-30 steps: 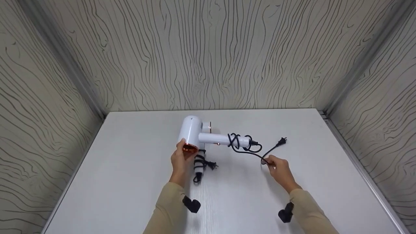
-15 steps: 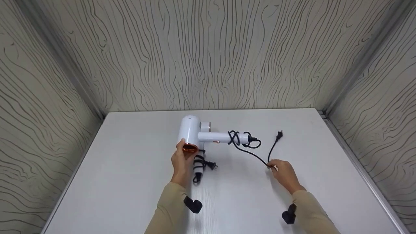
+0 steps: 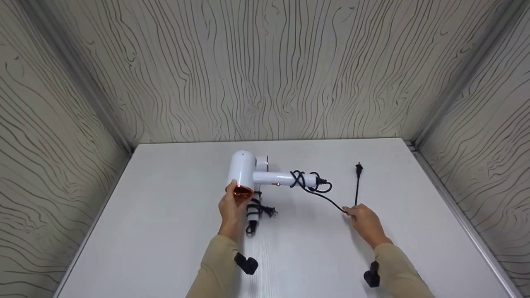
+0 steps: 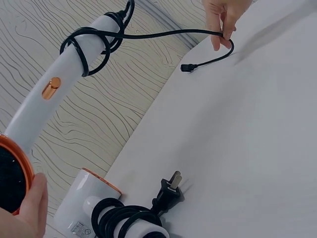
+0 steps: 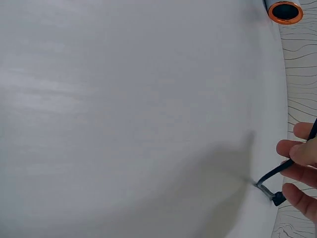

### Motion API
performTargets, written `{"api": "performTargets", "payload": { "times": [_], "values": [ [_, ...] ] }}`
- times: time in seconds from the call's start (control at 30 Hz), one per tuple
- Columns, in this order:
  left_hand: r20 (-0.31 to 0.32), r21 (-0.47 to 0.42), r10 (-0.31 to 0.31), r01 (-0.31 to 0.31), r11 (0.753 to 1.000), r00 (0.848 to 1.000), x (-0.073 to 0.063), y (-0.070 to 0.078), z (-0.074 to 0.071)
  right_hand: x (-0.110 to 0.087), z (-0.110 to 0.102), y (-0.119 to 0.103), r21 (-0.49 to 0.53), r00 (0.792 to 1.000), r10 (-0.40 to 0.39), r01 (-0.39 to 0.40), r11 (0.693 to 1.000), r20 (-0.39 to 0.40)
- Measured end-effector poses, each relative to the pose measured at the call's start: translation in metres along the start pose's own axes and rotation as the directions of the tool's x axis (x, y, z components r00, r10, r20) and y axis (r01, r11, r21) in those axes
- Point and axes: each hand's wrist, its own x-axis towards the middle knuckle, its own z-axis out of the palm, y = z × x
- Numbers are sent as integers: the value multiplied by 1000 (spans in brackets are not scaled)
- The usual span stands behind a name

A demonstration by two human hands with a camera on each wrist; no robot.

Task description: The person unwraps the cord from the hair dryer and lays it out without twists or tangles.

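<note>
A white hair dryer (image 3: 242,167) with a copper-coloured rim is held up by my left hand (image 3: 230,207), thumb and fingers about the barrel's near end. Its handle (image 4: 62,74) points right, wound with several turns of black cord. From there a loose stretch of cord (image 3: 331,201) runs to my right hand (image 3: 366,221), which pinches it. The plug (image 3: 359,167) lies past that hand on the table. Below the held dryer rests a second white hair dryer (image 4: 84,203), its cord wrapped round the handle and its plug (image 4: 167,194) sticking out. The held dryer partly hides it in the head view.
Everything is above a white table (image 3: 165,231). Wood-patterned panels (image 3: 265,70) rise at the back and both sides, with grey metal strips (image 3: 459,78) at the corners. Small black devices (image 3: 246,263) are worn at both wrists.
My right hand has shifted slightly right and toward me, drawing the loose cord with it. The plug's end has swung round to point straight away. The left hand keeps its hold.
</note>
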Motion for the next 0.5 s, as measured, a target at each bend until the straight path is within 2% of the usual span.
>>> {"api": "performTargets", "payload": {
  "times": [0.1,0.23,0.37,0.5],
  "values": [
    [0,52,-3,3,999,1000,0,-1,-1,-1,0,2,0,1000,12,-12,1000,9],
    [-4,105,-14,15,994,1000,-2,-2,-1,-3,2,3,-24,1000,-11,10,1000,-28],
    [0,105,-16,16,994,1000,-3,-2,0,-3,5,6,-76,996,-48,43,996,-73],
    [8,126,-22,21,992,1000,-4,-4,-1,-2,5,9,-101,994,-52,43,994,-93]
  ]
}}
